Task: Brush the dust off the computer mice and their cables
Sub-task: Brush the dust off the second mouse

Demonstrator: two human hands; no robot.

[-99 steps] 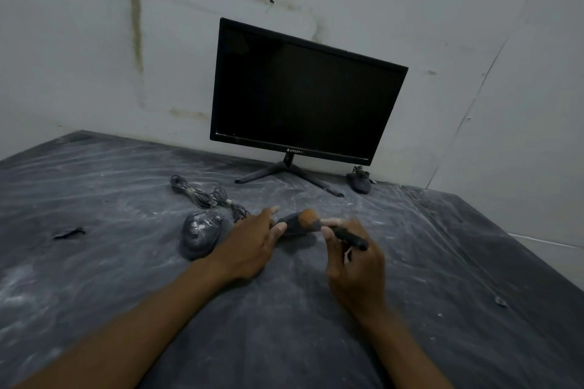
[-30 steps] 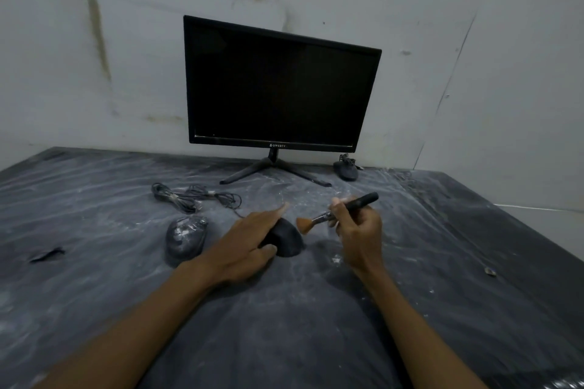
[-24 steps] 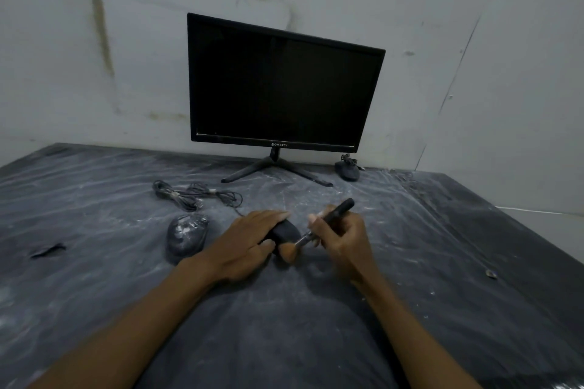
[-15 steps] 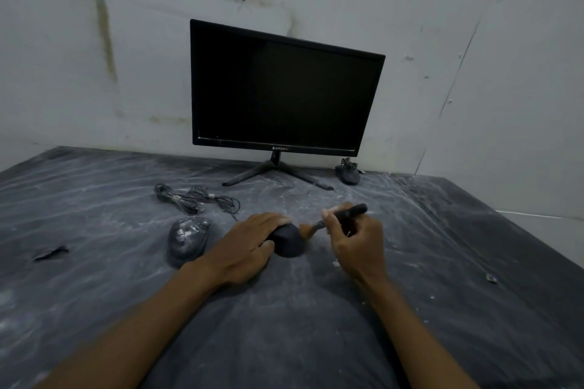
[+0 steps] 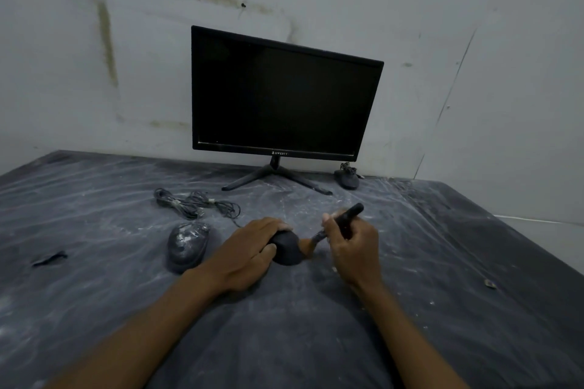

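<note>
My left hand [image 5: 249, 254] holds a black mouse [image 5: 288, 250] on the dusty dark table, fingers curled over its top and thumb on its near side. My right hand [image 5: 353, 246] grips a black-handled brush [image 5: 343, 218]; its tan bristles [image 5: 307, 246] touch the mouse's right side. A second, dust-covered mouse [image 5: 187, 245] lies to the left. Behind it sits its bundled cable [image 5: 192, 205]. A third mouse [image 5: 347, 179] rests by the wall, right of the monitor stand.
A black monitor [image 5: 281, 98] on a tripod foot stands at the back against the wall. The table [image 5: 94, 294] is streaked with white dust. A small dark scrap [image 5: 49, 259] lies far left, and a small bit of debris [image 5: 489, 283] far right.
The brush has kept stroking the held mouse; its bristles went from the mouse's top to its right side. My left hand stays on the mouse. The camera shifted slightly.
</note>
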